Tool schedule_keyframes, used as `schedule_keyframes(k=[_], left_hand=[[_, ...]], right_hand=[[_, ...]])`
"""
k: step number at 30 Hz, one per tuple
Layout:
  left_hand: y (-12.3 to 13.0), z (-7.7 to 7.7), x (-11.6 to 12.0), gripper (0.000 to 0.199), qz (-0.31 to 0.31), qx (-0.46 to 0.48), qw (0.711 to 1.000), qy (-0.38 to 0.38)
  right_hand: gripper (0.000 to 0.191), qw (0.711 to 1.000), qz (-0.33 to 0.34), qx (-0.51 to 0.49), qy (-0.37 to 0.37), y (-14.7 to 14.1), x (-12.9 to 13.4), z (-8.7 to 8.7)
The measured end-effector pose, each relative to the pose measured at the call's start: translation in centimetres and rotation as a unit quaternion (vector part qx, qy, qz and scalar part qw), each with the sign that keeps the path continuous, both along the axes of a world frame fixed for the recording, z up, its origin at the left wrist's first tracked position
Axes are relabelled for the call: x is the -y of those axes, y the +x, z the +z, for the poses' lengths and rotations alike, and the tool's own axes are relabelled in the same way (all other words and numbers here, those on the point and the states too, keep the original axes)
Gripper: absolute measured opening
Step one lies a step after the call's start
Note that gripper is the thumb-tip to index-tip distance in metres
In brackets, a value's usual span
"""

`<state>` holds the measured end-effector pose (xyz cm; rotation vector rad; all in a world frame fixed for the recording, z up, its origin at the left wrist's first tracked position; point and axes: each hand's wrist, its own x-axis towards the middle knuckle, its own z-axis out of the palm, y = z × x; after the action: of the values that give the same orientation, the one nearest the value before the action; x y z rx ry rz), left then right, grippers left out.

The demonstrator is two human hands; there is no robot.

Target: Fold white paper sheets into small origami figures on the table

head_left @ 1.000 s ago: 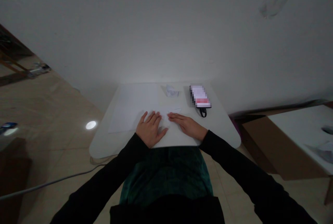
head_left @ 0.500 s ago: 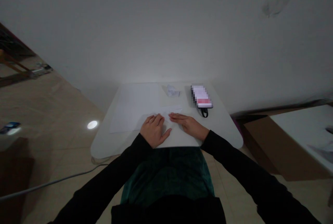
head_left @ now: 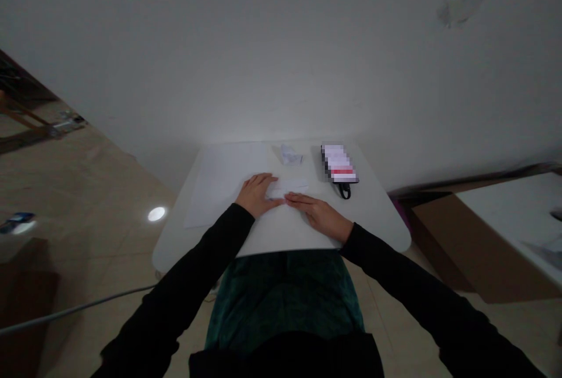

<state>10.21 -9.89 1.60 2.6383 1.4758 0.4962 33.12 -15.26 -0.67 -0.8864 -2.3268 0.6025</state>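
A small white piece of paper (head_left: 293, 185) lies on the white table in front of me. My left hand (head_left: 258, 192) rests at the paper's left side, with its thumb spread away from the fingers. Stretched fingers of my right hand (head_left: 319, 213) press down along the paper's near edge, close to my left thumb tip. Part of the paper is hidden by both hands. Under and beyond my left hand is a larger white sheet (head_left: 215, 182).
Behind the small paper sits a crumpled clear or white scrap (head_left: 291, 155). A phone (head_left: 339, 164) with a black cable loop (head_left: 345, 191) lies at the right. The table (head_left: 373, 229) stands against a wall. A cardboard box (head_left: 474, 243) is to the right.
My left hand has moved forward and a little left, and its fingers have opened out from a curled pose. My right hand stays nearly in place on the paper.
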Motion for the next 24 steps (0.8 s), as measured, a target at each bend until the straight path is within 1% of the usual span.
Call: schedule_keyframes(k=[1,4,6,7,10,11,12,16,19,22,24], left_hand=[[0.1,-0.2,-0.2,0.064,-0.006,0.004,1.0,-0.015],[0.5,-0.3,-1.0,0.077,0.01,-0.006,0.999,-0.042],[0.7,-0.3,-1.8,0.084,0.006,-0.016,0.998,-0.059],[0.8,-0.2,-2.3,0.086,-0.005,-0.018,0.997,-0.069],[0.9,-0.3,-3.8,0.087,-0.041,-0.004,0.995,-0.096],[0.8,-0.4,-4.2,0.085,-0.047,0.003,0.994,-0.1],[0.7,-0.6,-4.4,0.082,-0.049,0.01,0.994,-0.101],[0.3,-1.0,-4.6,0.069,-0.036,0.034,0.995,-0.085],[0.1,-1.2,-4.2,0.065,-0.032,0.046,0.996,-0.065],[0.1,-0.9,-3.8,0.065,-0.034,0.04,0.998,-0.045],[0.1,-0.6,-3.6,0.062,-0.04,0.03,0.998,-0.035]], right_hand=[[0.056,1.0,0.0,-0.006,-0.007,0.0,-0.2,0.2],[0.032,0.999,-0.005,-0.018,-0.026,-0.1,-1.7,0.7],[0.018,0.999,-0.035,-0.007,-0.016,-0.4,-2.9,0.7],[0.021,0.998,-0.065,0.006,-0.011,-0.6,-3.6,0.6],[0.058,0.986,-0.16,0.048,-0.022,-1.3,-5.0,0.2],[0.066,0.982,-0.178,0.058,-0.028,-1.4,-5.3,0.1],[0.07,0.98,-0.188,0.065,-0.031,-1.5,-5.5,-0.1],[0.068,0.978,-0.196,0.065,-0.011,-1.6,-5.6,-0.6],[0.073,0.975,-0.218,0.051,0.011,-1.5,-5.6,-0.8],[0.076,0.971,-0.233,0.052,0.02,-1.4,-5.5,-0.7],[0.07,0.97,-0.236,0.055,0.025,-1.3,-5.5,-0.4]])
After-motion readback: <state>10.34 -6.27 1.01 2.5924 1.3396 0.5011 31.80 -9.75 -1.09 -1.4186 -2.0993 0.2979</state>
